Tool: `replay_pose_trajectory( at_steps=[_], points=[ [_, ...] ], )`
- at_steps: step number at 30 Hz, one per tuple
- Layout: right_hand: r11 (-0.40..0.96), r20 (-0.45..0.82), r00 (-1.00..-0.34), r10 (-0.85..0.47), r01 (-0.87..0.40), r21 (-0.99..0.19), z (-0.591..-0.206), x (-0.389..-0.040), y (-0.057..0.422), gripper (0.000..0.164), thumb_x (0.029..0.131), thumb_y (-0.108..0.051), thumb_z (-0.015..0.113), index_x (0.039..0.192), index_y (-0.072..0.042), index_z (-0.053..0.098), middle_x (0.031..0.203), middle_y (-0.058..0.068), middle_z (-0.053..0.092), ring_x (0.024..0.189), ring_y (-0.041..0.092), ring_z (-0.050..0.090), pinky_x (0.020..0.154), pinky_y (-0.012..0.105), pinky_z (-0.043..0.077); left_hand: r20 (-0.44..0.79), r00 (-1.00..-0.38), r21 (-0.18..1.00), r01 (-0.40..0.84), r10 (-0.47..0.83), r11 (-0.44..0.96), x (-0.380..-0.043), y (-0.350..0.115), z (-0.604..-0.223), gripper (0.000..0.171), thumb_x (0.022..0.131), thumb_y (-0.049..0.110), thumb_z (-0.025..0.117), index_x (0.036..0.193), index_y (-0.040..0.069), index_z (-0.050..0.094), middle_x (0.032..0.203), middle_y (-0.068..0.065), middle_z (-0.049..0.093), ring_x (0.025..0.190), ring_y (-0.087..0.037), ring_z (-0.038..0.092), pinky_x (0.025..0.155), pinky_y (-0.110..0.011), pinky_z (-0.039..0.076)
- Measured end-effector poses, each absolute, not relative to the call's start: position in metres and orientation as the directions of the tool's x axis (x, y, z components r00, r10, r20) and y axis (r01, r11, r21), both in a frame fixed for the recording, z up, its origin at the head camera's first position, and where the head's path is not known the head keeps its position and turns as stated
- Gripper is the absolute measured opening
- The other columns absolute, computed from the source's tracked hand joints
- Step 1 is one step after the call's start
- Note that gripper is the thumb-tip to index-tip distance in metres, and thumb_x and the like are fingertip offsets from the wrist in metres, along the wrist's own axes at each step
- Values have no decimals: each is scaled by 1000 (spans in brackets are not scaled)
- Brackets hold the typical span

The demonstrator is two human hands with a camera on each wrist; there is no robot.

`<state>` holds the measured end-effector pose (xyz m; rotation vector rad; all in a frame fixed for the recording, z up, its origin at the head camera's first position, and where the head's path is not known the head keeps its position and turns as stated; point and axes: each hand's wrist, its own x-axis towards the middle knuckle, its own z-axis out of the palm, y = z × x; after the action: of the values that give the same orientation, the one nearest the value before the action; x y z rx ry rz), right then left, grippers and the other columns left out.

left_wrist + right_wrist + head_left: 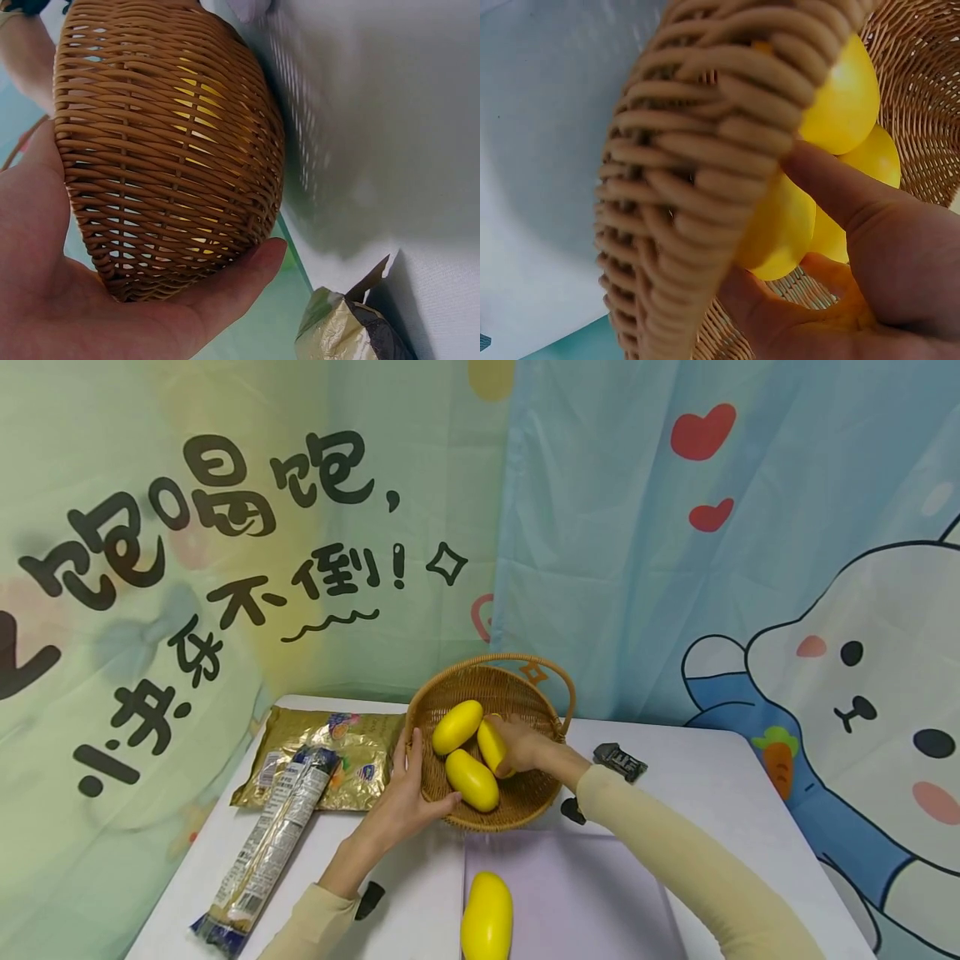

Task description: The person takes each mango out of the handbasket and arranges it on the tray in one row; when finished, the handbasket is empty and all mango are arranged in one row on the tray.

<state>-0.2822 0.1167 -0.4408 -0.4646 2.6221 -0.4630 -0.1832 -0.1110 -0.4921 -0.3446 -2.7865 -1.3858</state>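
A brown wicker basket (517, 693) stands toward the back of the white table, its handle on the far side. My left hand (405, 797) grips the basket's left side, thumb over the near rim; in the left wrist view its fingers curve round the woven wall (165, 150). Inside the basket, my right hand (525, 745) holds a yellow mango (491, 745) between thumb and fingers. Two more mangoes lie beside it, one at the back left (457, 727) and one at the front (472, 781). The right wrist view has the basket rim covering part of the mangoes.
Another yellow mango (487, 917) lies on a lavender board (585, 893) at the front. Left of the basket is a gold packet (367, 743) with a long silver packet (262, 852) across it. Small black wrapped pieces (619, 762) lie about. A printed curtain (585, 568) hangs behind.
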Motion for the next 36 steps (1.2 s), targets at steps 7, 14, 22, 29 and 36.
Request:
replay_pose_trajectory(
  at_steps=[7,14,22,29,36],
  points=[
    [877,-304,-857,-416,-290,-383,-435,-283,127,95,87,-20,82,162,-13,22,146,26,40,115,32,55,96,48,50,104,-973,787,208,206,580,-184,-111,-492,119,87,43,78,164,12,-8,169,-16,-14,118,-47,61,81,-43,58],
    [836,-203,-868,-453,-334,-436,-415,-271,138,96,87,-21,82,162,-9,22,148,33,38,112,36,59,88,47,53,81,-975,788,191,209,585,-186,-112,-492,119,87,46,77,164,15,-9,169,-20,-14,110,-43,65,80,-42,58],
    [801,-122,-873,-471,-366,-474,-390,-240,154,97,87,-24,82,162,-13,22,153,30,37,118,35,56,90,46,52,75,-975,775,190,211,603,-186,-112,-492,120,87,44,78,163,10,-8,169,-19,-15,82,-26,69,68,-32,55],
    [770,-65,-876,-478,-382,-511,-368,-205,172,96,88,-27,81,163,-18,22,153,26,37,123,34,54,96,50,51,78,-974,778,194,213,598,-184,-114,-494,119,88,43,78,164,12,-9,169,-18,-16,110,-44,66,78,-42,58],
    [688,21,-872,-489,-400,-605,-362,-168,194,97,86,-21,83,162,-19,23,150,20,39,122,30,54,93,40,57,98,-972,772,210,215,599,-184,-114,-496,119,87,44,78,163,8,-7,168,-22,-14,116,-48,62,85,-49,57]
  ],
)
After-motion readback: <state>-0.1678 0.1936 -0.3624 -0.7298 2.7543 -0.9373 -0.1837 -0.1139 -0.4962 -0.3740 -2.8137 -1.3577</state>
